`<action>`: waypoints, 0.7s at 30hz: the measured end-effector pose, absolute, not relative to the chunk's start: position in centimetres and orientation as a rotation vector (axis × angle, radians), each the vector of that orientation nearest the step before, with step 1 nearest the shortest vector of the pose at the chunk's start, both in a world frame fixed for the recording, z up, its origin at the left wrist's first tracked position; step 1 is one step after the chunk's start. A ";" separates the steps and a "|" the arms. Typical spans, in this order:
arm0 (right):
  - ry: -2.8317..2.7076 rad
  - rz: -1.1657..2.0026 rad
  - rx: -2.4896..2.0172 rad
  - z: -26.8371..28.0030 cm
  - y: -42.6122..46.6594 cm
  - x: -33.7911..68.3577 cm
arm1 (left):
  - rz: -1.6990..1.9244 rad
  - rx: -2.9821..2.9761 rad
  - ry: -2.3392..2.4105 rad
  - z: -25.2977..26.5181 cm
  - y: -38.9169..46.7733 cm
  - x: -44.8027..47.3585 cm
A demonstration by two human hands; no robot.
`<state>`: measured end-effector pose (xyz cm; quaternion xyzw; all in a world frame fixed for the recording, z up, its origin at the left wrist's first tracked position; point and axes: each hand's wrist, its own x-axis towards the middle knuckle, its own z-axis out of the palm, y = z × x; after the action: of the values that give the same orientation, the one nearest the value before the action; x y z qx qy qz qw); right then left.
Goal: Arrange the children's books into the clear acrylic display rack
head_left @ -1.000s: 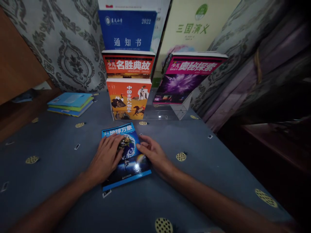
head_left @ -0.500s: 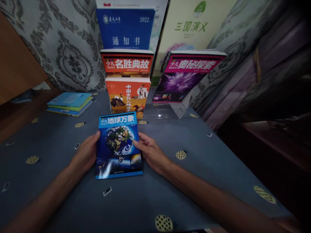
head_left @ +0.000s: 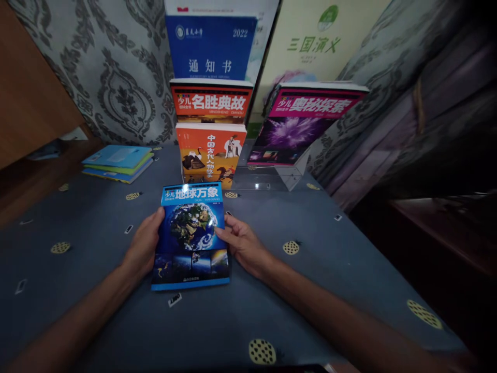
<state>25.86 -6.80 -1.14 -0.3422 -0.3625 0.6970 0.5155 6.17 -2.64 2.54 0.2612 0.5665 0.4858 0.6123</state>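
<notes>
The patterned table (head_left: 334, 290) fills the lower view; the clear stand (head_left: 257, 185) of books sits at one o'clock from the blue book (head_left: 194, 269), a stack of books (head_left: 116, 163) at ten. Left hand (head_left: 143, 243) and right hand (head_left: 246, 246) clamp it at nine and three, fingers partly hidden behind. The step seems a two-handed steadying; any move calls for even pressure.
</notes>
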 end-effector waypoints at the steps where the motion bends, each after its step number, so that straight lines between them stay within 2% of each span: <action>1: -0.879 1.666 -0.824 -1.2 -6.8 25.9 | 1.126 0.628 1.306 2.5 -2.6 6.1; 9: -0.899 1.669 -0.866 -0.7 -7.2 25.9 | 1.159 0.935 1.201 0.9 -1.6 5.3; 14: -0.887 1.646 -0.899 -0.5 -7.4 25.6 | 1.210 1.594 1.335 1.3 -2.4 4.6; 17: -0.866 1.626 -0.933 -0.7 -7.4 25.3 | 1.042 1.949 1.337 2.2 -3.7 5.1; 21: -0.891 1.607 -0.910 -1.0 -7.7 25.0 | 0.815 1.907 1.293 2.7 -4.5 5.9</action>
<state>25.04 -7.66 -0.98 -0.3794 -0.3713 0.6701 0.5189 5.87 -4.52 2.74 0.7334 0.4971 0.3135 0.3418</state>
